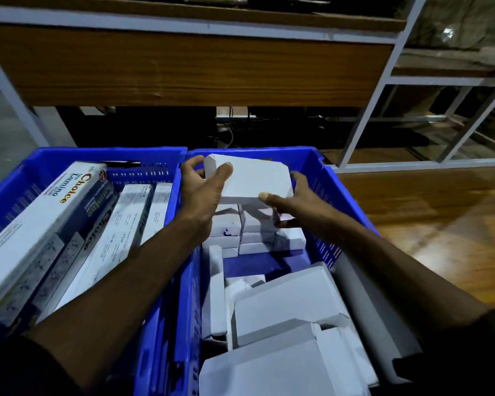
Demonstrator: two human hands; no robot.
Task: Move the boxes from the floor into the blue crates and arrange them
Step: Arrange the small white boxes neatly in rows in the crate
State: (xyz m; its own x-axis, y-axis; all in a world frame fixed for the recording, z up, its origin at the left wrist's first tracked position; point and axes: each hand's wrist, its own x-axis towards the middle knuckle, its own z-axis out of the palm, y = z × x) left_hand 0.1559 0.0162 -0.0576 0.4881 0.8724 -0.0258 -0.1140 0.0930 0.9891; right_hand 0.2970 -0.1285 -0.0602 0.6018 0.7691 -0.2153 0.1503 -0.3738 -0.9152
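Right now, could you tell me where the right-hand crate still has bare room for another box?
One bare strip of blue floor shows in the right crate, between the far stack of white boxes and the loose pile nearer you. Elsewhere it is crowded. The left crate is packed with long boxes.

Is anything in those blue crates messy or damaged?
Yes. In the right crate, the near white boxes lie jumbled and tilted, some with flaps open, while the far stack is tidy. In the left crate, the long boxes lean aslant. No damage is evident.
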